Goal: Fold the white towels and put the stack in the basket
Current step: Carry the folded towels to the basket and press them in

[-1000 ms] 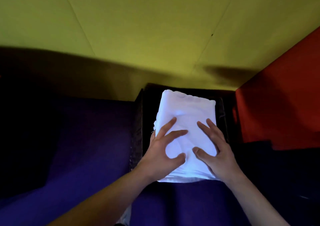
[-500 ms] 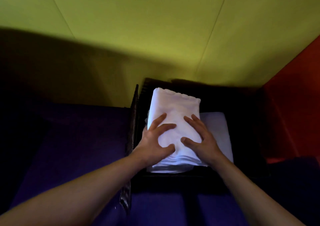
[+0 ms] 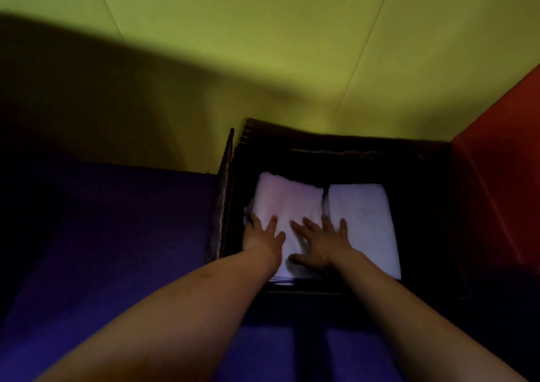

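Both hands lie flat, fingers spread, on the towel stack (image 3: 287, 206) in the basket (image 3: 344, 150), lower centre of frame. Left hand (image 3: 261, 237) at the stack's left edge, right hand (image 3: 320, 242) on its right side; a second stack (image 3: 362, 223) lies just right.

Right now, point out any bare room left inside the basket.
Bare dark floor shows behind both stacks, along the basket's far wall, and beside the right stack toward the right wall. The left half is crowded: the left hand and right hand press the left stack.
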